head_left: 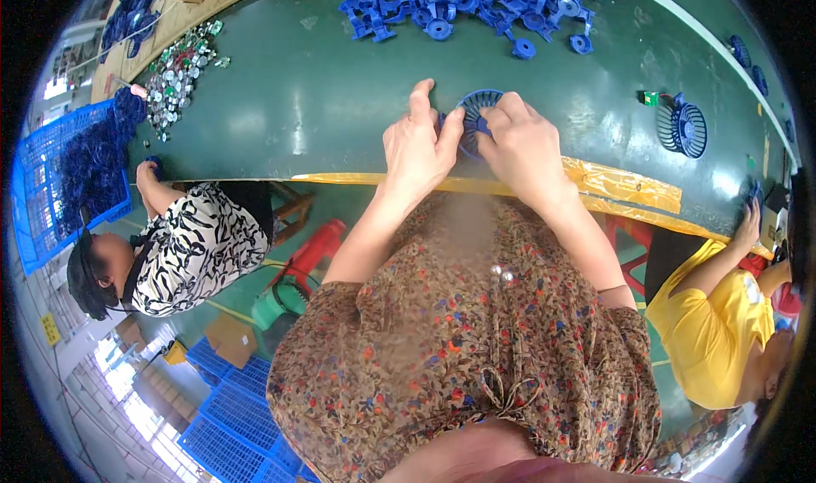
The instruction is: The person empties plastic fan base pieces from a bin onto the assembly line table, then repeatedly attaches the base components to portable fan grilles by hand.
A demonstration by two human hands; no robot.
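A round blue slatted fan cage [478,102] is at the table's near edge, between my two hands. My right hand [524,143] curls over its right side, with thumb and fingertips closed on the rim and centre. My left hand [418,145] steadies it from the left. Its thumb presses near the cage and one finger points up and away. A bit of blue plastic shows between that thumb and finger, while the other fingertips are hidden.
A heap of blue plastic brackets [442,7] lies at the far side of the green table [340,92]. Small metal motors [174,79] are piled at left, near a blue crate [42,177]. Another blue fan [682,128] stands at right. Co-workers sit on both sides.
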